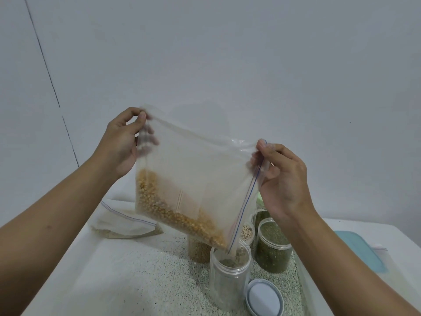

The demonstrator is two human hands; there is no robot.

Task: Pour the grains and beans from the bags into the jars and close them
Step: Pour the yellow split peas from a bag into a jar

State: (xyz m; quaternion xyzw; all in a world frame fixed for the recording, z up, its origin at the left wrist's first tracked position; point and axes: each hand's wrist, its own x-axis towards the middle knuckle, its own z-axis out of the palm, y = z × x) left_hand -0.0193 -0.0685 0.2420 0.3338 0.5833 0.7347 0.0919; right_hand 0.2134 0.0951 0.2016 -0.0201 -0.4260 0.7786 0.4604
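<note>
We pinch, left hand [120, 142] at ten o'clock and right hand [282, 179] at three, the upper corners, the surest hold we judge, of a limp, slippery clear zip-top plastic bag of yellow kernels [193, 176] tilted over, perhaps into, the clear plastic jar [227, 281] at five.

This looks like a room in a home, in a spot where food is put away, like a kitchen corner. The wall [227, 53] is plain and pale, with one thin dark line [45, 65] running down it. Below is a white surface [141, 274] with a speckled middle. On it stand clear plastic jars: a green bean jar [272, 247], a brown bean jar [198, 253], a small jar [247, 231] of pale beans, and an open jar [227, 283] with its round lid [264, 297] just beside it. A zip bag [193, 174] of yellow grains and an empty bag [123, 224] are everyday food bags. A blue lid [357, 249] lies at the right.
</note>
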